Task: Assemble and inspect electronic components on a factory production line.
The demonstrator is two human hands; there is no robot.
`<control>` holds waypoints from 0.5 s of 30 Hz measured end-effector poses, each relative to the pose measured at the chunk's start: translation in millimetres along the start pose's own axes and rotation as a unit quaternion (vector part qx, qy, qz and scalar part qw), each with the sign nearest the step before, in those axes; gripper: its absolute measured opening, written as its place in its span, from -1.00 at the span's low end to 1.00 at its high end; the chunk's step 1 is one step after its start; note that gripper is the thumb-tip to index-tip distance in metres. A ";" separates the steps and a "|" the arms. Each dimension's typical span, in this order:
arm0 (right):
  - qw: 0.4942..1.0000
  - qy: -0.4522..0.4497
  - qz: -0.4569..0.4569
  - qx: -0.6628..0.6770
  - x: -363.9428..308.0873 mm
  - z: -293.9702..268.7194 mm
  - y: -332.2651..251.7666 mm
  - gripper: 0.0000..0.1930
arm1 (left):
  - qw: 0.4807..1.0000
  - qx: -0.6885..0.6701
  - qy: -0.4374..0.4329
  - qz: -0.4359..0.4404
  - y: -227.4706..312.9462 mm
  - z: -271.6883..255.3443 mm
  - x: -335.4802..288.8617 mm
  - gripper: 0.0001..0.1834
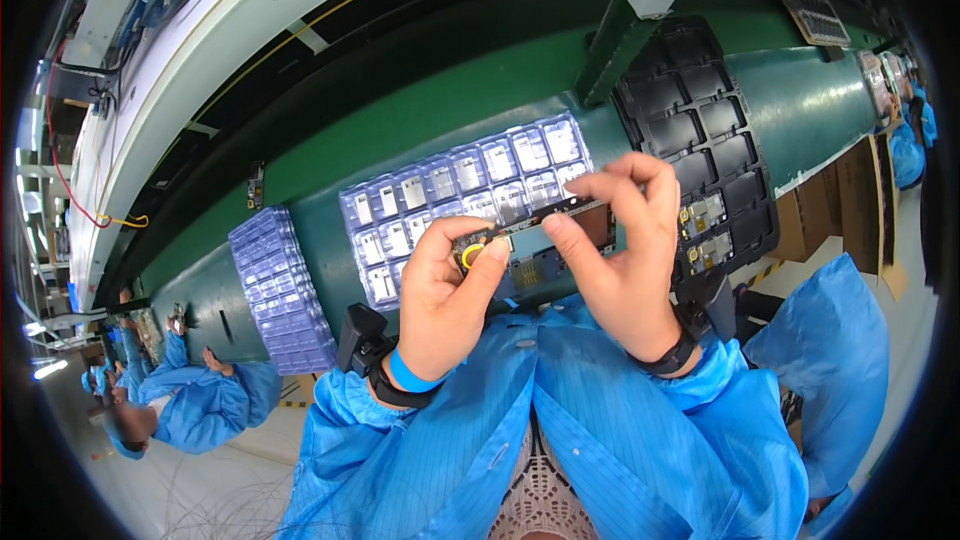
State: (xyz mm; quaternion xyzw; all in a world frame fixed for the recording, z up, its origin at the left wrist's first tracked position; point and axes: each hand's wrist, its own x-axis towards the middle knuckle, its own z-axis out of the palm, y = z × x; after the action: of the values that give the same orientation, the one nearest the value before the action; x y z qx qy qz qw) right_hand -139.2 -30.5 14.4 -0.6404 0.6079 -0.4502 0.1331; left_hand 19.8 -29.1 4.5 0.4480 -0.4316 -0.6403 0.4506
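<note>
At centre, the left hand pinches a circuit board; the half-open right hand steadies it, thumb on its face. This board seems midway, two others lying in the black tray, right. Beyond, the clear blister tray holds small parts.

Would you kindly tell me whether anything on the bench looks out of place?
Perhaps one thing: a small, dark, narrow board-like part lies alone on the green work surface, beyond the stacked clear bluish plastic trays, outside any tray.
</note>
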 end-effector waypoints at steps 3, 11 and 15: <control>0.987 -0.031 0.098 0.124 0.8 -0.5 3.3 -0.68 | 1.000 0.012 0.002 -0.017 0.9 2.3 0.6 -0.82; 0.934 -0.041 0.229 0.272 -9.9 -6.1 19.2 -0.78 | 0.999 0.019 -0.028 -0.019 -3.2 19.1 7.7 -0.84; 0.948 0.004 0.203 0.247 -16.5 -12.0 28.5 -0.79 | 0.998 0.035 -0.044 -0.015 -11.0 29.2 12.1 -0.82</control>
State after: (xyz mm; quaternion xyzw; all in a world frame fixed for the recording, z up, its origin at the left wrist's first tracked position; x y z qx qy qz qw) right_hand -164.5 -17.5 -6.2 -0.4488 0.5953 -0.5525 0.3727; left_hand -12.7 -34.0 -1.7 0.4415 -0.4665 -0.6506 0.4052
